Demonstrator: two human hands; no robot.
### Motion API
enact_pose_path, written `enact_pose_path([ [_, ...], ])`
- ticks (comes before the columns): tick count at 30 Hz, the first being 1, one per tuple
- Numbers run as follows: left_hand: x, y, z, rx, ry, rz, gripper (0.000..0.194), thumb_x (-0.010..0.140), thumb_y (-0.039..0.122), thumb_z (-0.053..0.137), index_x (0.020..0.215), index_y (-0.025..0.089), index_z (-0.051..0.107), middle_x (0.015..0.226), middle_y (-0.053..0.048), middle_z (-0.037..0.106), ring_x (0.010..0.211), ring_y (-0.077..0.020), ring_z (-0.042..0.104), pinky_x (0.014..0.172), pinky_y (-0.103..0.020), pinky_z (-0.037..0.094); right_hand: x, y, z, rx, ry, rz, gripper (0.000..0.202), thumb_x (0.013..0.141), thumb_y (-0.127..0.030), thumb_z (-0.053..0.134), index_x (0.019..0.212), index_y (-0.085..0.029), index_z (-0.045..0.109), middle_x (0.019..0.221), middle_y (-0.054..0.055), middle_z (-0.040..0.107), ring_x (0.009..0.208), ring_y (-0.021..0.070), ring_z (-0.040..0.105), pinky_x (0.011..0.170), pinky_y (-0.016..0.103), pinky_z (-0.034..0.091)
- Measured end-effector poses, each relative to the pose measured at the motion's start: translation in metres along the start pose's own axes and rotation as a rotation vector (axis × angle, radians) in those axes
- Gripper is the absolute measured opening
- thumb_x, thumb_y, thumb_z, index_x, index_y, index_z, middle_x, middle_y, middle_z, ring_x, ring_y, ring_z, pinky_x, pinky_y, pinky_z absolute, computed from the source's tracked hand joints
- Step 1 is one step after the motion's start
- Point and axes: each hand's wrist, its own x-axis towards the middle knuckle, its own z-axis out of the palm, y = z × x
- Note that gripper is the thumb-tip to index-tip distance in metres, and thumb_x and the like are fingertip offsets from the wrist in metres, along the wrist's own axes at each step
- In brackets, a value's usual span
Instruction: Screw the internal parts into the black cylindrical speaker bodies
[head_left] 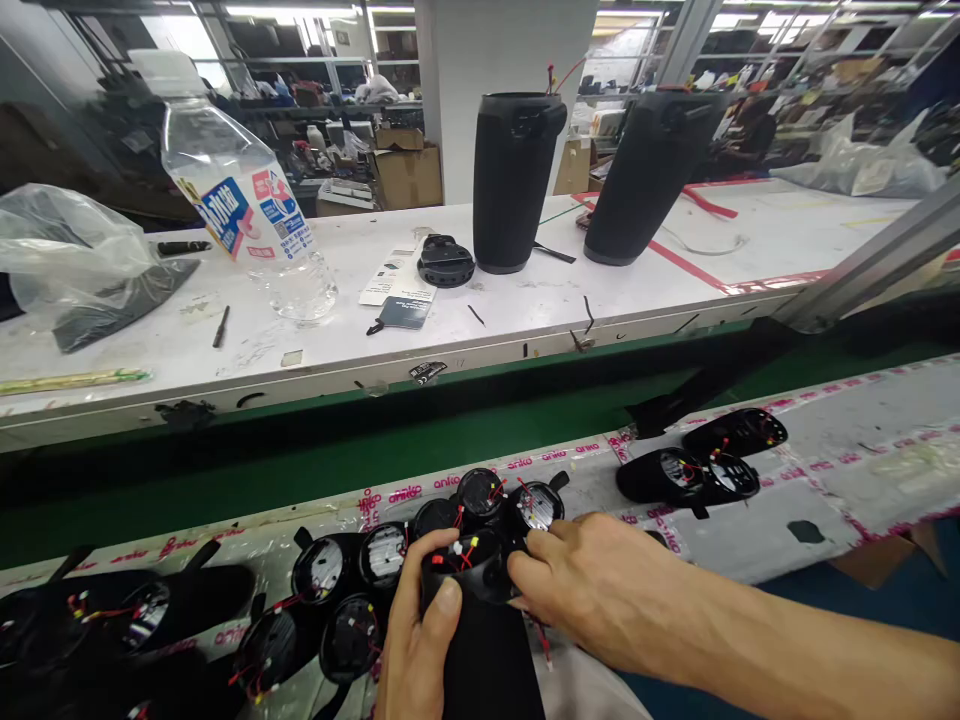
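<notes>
Closest in, a black speaker shell [480, 620] stands upright at the bench's near edge, red wires in its open top. The left hand [416, 640] grips its side; the right hand [592, 590] pinches at the rim. Similar shells [352, 570] crowd around. The shell's base runs out of view.

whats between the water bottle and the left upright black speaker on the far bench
In the head view, a small black round cap and printed cards lie between the water bottle and the left speaker.

The left hand [416, 640] comes up from below, thumb pressed flat, fingers curled in a grip. The right hand [592, 585] reaches across from the right, forearm bare, fingertips pinched together.
</notes>
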Motion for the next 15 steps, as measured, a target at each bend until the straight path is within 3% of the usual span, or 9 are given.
enact_pose_path([
  [6, -0.004, 0.006, -0.004, 0.145, 0.041, 0.026, 0.064, 0.083, 0.076, 0.073, 0.125, 0.027, 0.074, 0.131, -0.006, 0.079, 0.122, -0.0317, 0.071, 0.103, -0.034, 0.049, 0.006, 0.003, 0.000, 0.018, -0.034, -0.048, 0.015, 0.111, -0.032, 0.061, 0.100, -0.022, 0.057, 0.075, 0.000, 0.064, 0.057, 0.0201, 0.059, 0.048, 0.041, 0.018],
  [8, -0.001, 0.005, -0.003, 0.100, 0.021, 0.039, 0.065, 0.082, 0.075, 0.074, 0.126, 0.027, 0.074, 0.131, -0.006, 0.080, 0.125, -0.0321, 0.070, 0.104, -0.034, 0.050, 0.006, 0.007, 0.004, 0.072, 0.003, -0.058, 0.021, 0.113, -0.036, 0.057, 0.097, -0.022, 0.058, 0.076, 0.000, 0.065, 0.058, 0.0193, 0.059, 0.048, 0.040, 0.022],
  [11, 0.003, 0.000, 0.002, -0.109, -0.036, -0.023, 0.073, 0.077, 0.078, 0.077, 0.128, 0.026, 0.072, 0.121, -0.009, 0.083, 0.120, -0.0359, 0.073, 0.099, -0.039, 0.056, -0.006, 0.011, 0.016, 0.220, 0.237, -0.053, 0.036, 0.119, -0.039, 0.037, 0.094, -0.022, 0.057, 0.076, 0.000, 0.066, 0.060, 0.0182, 0.061, 0.052, 0.037, 0.032],
  [13, 0.005, -0.005, 0.005, -0.196, -0.012, -0.071, 0.074, 0.074, 0.081, 0.078, 0.120, 0.023, 0.075, 0.113, -0.011, 0.084, 0.115, -0.0380, 0.075, 0.099, -0.044, 0.058, -0.022, 0.010, 0.027, 0.390, 0.417, 0.007, 0.040, 0.120, -0.037, 0.026, 0.098, -0.023, 0.057, 0.076, 0.000, 0.066, 0.063, 0.0173, 0.062, 0.058, 0.034, 0.040],
  [15, 0.006, -0.011, 0.006, -0.215, 0.010, -0.087, 0.072, 0.078, 0.082, 0.075, 0.117, 0.022, 0.078, 0.114, -0.012, 0.083, 0.114, -0.0372, 0.075, 0.101, -0.045, 0.058, -0.040, 0.009, 0.040, 0.587, 0.515, 0.091, 0.032, 0.118, -0.038, 0.032, 0.105, -0.025, 0.057, 0.078, -0.001, 0.067, 0.066, 0.0168, 0.063, 0.063, 0.031, 0.045],
])
